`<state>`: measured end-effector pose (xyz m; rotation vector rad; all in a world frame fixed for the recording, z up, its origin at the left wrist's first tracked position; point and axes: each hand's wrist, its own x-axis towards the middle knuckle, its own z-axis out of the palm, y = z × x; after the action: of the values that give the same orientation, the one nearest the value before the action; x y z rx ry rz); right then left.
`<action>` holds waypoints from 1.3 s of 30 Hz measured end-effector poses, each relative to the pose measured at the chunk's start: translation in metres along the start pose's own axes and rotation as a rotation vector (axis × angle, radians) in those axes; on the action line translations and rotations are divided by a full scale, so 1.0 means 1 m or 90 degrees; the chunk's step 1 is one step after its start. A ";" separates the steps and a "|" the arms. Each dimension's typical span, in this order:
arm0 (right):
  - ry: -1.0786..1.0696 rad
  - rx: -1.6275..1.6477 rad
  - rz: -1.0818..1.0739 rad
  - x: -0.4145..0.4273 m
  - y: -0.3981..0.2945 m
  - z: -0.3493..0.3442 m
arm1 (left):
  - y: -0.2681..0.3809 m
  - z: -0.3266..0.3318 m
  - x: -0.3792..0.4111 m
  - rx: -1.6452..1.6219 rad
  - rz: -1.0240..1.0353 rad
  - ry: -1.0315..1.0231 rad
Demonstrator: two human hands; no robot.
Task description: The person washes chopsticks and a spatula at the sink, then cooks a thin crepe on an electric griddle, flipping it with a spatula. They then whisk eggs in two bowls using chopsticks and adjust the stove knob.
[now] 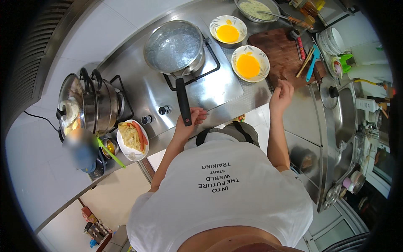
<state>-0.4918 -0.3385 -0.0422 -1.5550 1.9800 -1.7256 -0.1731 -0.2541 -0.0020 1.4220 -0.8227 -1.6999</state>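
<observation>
A steel saucepan [174, 47] of bubbling clear liquid stands on the gas burner, its black handle [183, 102] pointing towards me. My left hand [195, 116] is at the counter's front edge, under the handle's end. Its fingers extend to the right of the handle and do not wrap around it. At the near edge of the wooden cutting board [272, 47], my right hand [284, 91] hovers or rests with its fingers loosely bent; whether anything is between them cannot be made out. Beaten-egg-like yellow liquid fills two patterned bowls, one nearer [250, 64] and one farther [228, 29].
On the left are a lidded steamer pot [100, 104] and a plate with a folded omelette and sausages [132, 141]. A mixing bowl of pale green batter [256, 9] stands far right. Chopsticks and a blue utensil [313, 63] lie on the board. The sink [344, 116] is right.
</observation>
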 end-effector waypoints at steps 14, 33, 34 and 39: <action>-0.427 0.385 0.244 -0.105 -0.152 0.053 | -0.004 -0.062 -0.004 0.091 0.185 0.172; -0.558 0.391 0.378 -0.111 -0.122 0.023 | -0.024 -0.090 -0.013 0.201 0.271 0.406; -0.564 0.389 0.378 -0.110 -0.121 0.022 | -0.024 -0.088 -0.016 0.204 0.268 0.406; -0.578 0.373 0.392 -0.106 -0.128 0.021 | -0.028 -0.080 -0.029 0.202 0.260 0.404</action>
<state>-0.3500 -0.2582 -0.0053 -1.0487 1.1516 -0.9396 -0.0954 -0.2150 -0.0251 1.7236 -0.9495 -0.7615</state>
